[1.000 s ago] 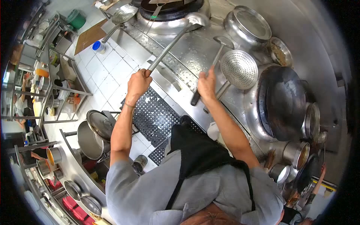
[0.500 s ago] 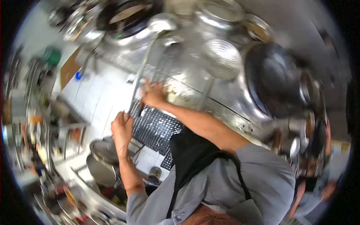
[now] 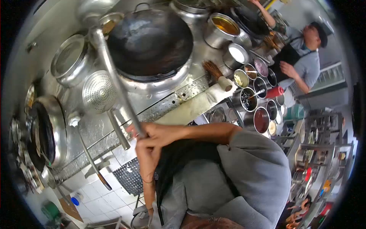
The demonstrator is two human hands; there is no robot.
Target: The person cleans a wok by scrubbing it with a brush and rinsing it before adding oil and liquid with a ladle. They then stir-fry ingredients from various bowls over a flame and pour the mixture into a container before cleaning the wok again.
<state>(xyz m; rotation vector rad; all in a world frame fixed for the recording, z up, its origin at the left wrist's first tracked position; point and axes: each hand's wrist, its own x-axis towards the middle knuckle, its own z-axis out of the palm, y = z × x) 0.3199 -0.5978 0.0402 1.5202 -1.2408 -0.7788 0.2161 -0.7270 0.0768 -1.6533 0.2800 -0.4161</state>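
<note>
A long-handled metal ladle (image 3: pixel 116 78) stretches from my hands up over the stove, its bowl blurred near the top left edge. My right hand (image 3: pixel 162 133) is wrapped around the lower end of the handle. Just below it, overlapping, my left hand (image 3: pixel 146 154) is also closed at the handle's end; its fingers are partly hidden. Beside the ladle handle lies a perforated skimmer (image 3: pixel 100 91) on the steel counter. A dark wok (image 3: pixel 150 45) sits on the burner beyond my hands. Another ladle with a wooden grip (image 3: pixel 90 158) rests at the counter's edge.
A lidded pot (image 3: pixel 68 57) and a second wok (image 3: pixel 42 133) stand to the left. On the right are a bamboo brush (image 3: pixel 216 74), a pot of amber liquid (image 3: pixel 225 26) and several seasoning containers (image 3: pixel 261 119). A co-worker (image 3: pixel 301 57) stands at the far right.
My view has turned to the right. My right hand has come from near the counter's edge onto the ladle handle, beside my left. The ladle has swung across toward the wok.
</note>
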